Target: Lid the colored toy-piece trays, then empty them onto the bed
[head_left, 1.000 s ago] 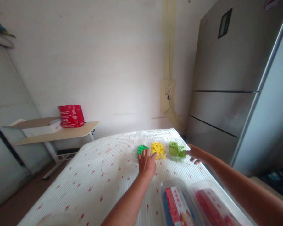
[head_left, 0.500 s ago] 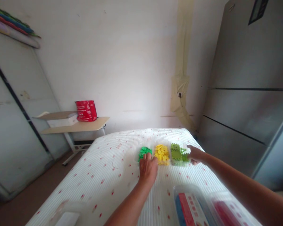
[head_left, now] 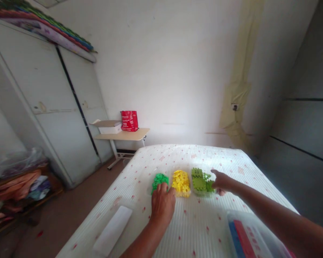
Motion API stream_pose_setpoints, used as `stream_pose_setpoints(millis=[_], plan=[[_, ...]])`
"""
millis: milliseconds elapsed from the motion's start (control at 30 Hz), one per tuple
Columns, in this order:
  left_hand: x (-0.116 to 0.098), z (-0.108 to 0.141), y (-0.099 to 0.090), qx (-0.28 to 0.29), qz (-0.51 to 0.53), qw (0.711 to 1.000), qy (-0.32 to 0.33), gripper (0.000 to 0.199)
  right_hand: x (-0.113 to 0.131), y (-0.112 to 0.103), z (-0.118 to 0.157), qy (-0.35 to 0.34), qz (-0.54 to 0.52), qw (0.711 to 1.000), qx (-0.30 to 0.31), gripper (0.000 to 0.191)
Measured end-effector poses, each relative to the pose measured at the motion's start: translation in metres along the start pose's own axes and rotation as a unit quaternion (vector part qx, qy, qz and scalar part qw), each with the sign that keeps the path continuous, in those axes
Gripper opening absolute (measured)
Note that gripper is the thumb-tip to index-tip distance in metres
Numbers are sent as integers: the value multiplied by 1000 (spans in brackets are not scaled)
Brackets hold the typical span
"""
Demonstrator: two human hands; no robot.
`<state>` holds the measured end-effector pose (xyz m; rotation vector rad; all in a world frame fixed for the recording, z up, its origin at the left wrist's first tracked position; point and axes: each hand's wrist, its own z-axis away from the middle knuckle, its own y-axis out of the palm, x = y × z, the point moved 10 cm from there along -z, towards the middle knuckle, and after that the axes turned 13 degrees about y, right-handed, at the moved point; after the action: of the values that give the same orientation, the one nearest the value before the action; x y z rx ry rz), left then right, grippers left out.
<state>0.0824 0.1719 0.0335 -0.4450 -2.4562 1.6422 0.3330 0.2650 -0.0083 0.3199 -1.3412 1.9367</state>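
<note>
On the white ribbed bedcover with red specks (head_left: 204, 229), three heaps stood side by side in a row, nearly touching: dark green plastic pieces (head_left: 158, 179), yellow plastic pieces (head_left: 181, 182) and light green plastic blocks (head_left: 200, 182). The left hand (head_left: 163, 204) blocked the near side of the dark green heap; the right hand (head_left: 220, 181) closed off the light green blocks' right flank. Open cover lay beyond the row and between the forearms. A clear plastic box (head_left: 254, 238) filled the near right corner, a flat white lid (head_left: 113, 231) the near left.

The clear plastic box (head_left: 254, 236) is cut off by the bottom edge.
</note>
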Motion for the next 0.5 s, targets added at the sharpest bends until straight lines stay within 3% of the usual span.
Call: stream_pose_setpoints(millis=[67, 167, 267, 400, 500], plan=[[0, 5, -7, -16, 5, 1000, -2, 22, 14, -3, 7, -49, 97, 993, -39, 74], [-3, 17, -22, -47, 22, 999, 11, 33, 42, -15, 35, -163, 254, 943, -142, 62], [11, 39, -39, -60, 30, 998, 7, 33, 53, -19, 80, -236, 298, 908, -174, 58], [70, 85, -53, -20, -12, 996, -80, 37, 34, -6, 157, -323, 231, 906, -142, 57], [119, 125, -46, 65, -40, 983, -166, 57, 0, 32, 201, -375, 207, 900, -76, 54]])
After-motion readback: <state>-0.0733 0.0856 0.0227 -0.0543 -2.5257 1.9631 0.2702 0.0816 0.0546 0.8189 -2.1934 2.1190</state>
